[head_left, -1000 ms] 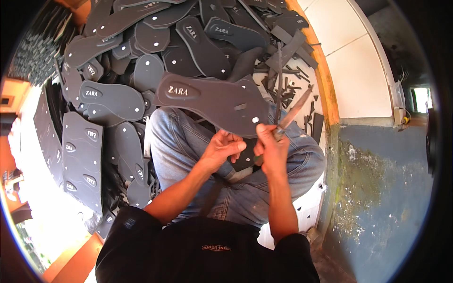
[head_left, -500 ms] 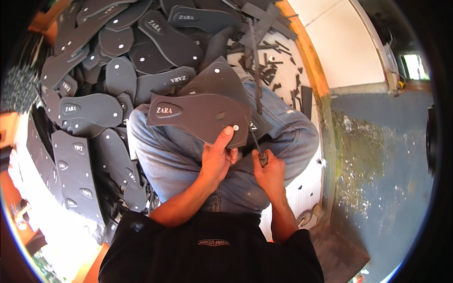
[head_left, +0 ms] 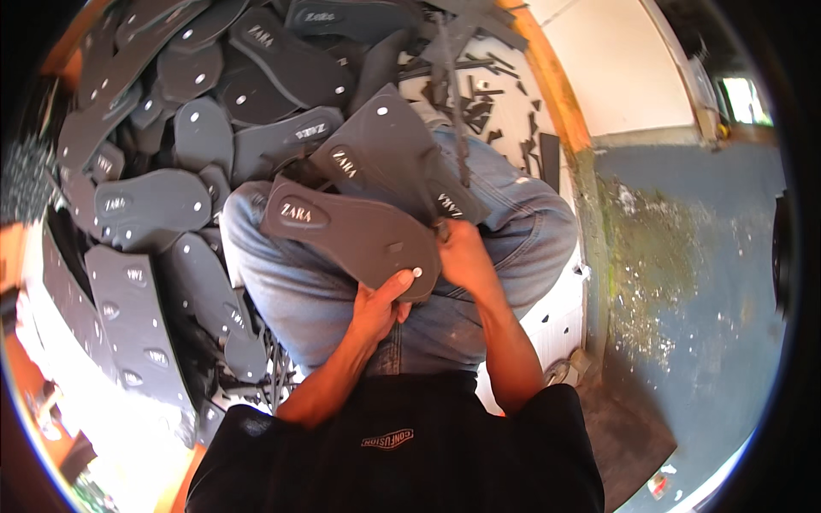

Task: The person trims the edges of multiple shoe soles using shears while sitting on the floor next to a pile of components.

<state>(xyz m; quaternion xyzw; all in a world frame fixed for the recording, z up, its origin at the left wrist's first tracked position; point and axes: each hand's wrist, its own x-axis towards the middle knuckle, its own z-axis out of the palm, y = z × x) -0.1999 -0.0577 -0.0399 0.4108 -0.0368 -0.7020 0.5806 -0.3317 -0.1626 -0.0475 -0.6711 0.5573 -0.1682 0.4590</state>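
Plainly, left grip: pinched a dark sole (thumb on top).
Right grip: clasped a mostly-hidden knife beside the sole.

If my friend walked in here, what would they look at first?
Probably the big heap of dark soles, filling the upper left. Next comes the grey sole in the person's left hand, above the blue jeans in the middle. Off to the right, a blue floor with a blotchy yellow-green patch stands out too.
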